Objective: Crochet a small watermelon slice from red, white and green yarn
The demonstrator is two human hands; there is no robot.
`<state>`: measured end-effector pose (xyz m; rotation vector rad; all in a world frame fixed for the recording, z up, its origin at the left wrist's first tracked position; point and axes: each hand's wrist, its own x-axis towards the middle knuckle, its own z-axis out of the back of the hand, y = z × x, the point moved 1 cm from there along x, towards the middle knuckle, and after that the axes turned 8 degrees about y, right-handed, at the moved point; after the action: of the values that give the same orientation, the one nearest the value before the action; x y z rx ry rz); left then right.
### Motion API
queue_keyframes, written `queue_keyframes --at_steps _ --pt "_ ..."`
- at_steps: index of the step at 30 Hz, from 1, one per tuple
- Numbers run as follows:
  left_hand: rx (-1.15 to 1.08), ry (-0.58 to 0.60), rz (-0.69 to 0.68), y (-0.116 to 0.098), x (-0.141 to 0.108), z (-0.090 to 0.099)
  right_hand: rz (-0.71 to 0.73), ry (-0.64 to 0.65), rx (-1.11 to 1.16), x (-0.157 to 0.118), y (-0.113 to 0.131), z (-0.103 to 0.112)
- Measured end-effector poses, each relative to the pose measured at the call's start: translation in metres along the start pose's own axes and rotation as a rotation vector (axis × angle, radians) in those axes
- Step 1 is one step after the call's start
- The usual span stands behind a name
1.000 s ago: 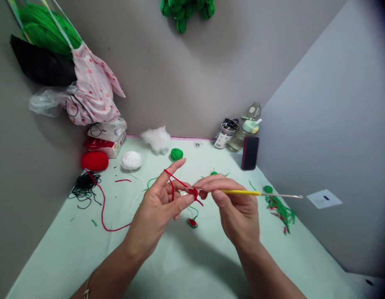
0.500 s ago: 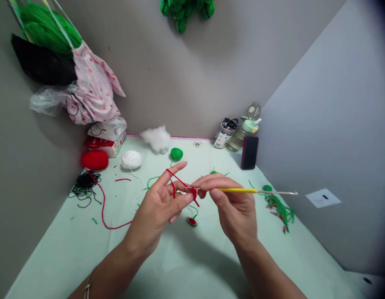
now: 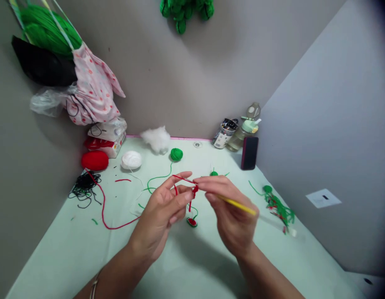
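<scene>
My left hand [image 3: 167,205] pinches a small piece of red crochet [image 3: 195,190] between thumb and fingers. Red yarn [image 3: 182,179] runs over its raised index finger to the work. In my right hand [image 3: 231,211] is a crochet hook [image 3: 239,204] with a yellow handle, its near end slanting down to the right and blurred. The hook's working tip meets the red piece, partly hidden by fingers. Below the hands, a small red and green crocheted disc [image 3: 192,222] lies on the table with a green tail. A red yarn ball [image 3: 94,160] sits at the left.
On the pale green table [image 3: 117,257] lie a white yarn ball [image 3: 131,160], a green yarn ball [image 3: 176,154], white stuffing [image 3: 156,139], tangled black yarn [image 3: 85,184] and green scraps [image 3: 281,209]. A phone [image 3: 250,153] leans near a bottle [image 3: 239,137] at the back right.
My right hand has tilted the hook, so its handle end swings downward. My left index finger has lowered, and the red piece has turned and risen slightly.
</scene>
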<state>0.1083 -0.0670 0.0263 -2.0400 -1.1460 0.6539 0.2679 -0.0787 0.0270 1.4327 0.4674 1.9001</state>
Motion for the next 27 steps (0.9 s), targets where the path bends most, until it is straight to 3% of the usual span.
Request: queue_keyframes --at_steps 4,7,9,13,15,17,19,23,27 --pt "-0.034 0.013 0.024 -0.006 0.0 0.004 -0.261 0.015 0.42 0.006 -0.005 0.005" --pt "-0.002 -0.014 0.007 -0.007 -0.001 0.004 -0.286 0.03 0.392 0.004 -0.002 0.007" --pt "0.05 -0.041 -0.037 -0.007 -0.001 0.003 -0.189 0.042 0.235 0.002 0.002 0.008" --pt "0.134 -0.083 -0.129 -0.004 0.001 0.002 0.155 0.151 -0.232 -0.002 0.01 0.007" --pt "0.094 -0.056 -0.098 -0.003 0.002 0.002 0.267 0.192 -0.442 -0.003 0.01 0.004" --pt "0.008 -0.002 -0.03 -0.003 0.003 0.004 0.281 0.165 -0.513 -0.004 0.008 0.002" --pt "-0.076 0.037 0.026 -0.005 0.004 0.006 0.199 0.093 -0.367 -0.004 0.007 0.002" --pt "-0.094 0.034 0.029 -0.01 0.003 0.007 -0.057 -0.041 0.174 0.002 0.003 0.006" --pt "0.046 0.004 -0.048 -0.007 0.0 0.003 -0.132 0.013 0.3 0.009 0.001 0.003"
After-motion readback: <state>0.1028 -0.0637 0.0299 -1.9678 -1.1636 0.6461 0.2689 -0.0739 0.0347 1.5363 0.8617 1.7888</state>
